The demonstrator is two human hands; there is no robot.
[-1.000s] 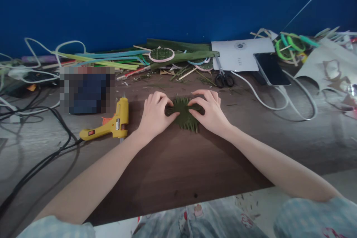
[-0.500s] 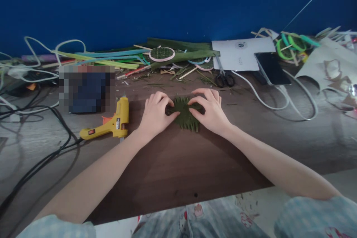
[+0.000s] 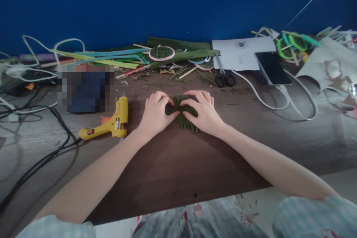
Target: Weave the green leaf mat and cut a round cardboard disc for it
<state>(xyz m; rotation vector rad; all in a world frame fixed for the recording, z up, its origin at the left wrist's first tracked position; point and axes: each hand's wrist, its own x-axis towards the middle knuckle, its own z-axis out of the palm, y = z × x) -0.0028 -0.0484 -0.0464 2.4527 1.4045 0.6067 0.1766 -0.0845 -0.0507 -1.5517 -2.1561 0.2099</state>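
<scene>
Between my hands, low over the brown table, is a small piece of woven green leaf strips with fringed ends along its near and far edges. My left hand grips its left side, thumb below and fingers curled above. From the right, my right hand pinches across the middle of the weave with thumb and forefinger, its other fingers raised. The two hands' fingertips almost meet. My fingers cover parts of the weave's left and right sides.
A yellow glue gun lies left of my hands, its black cord trailing left. Beyond are scissors, a pink-rimmed woven disc, leaf scraps and coloured strips. A phone with a white cable overlaps white paper at the right.
My right hand has moved left across the weave, so its fingertips are now close to those of my left hand. My left hand has stayed almost still.
</scene>
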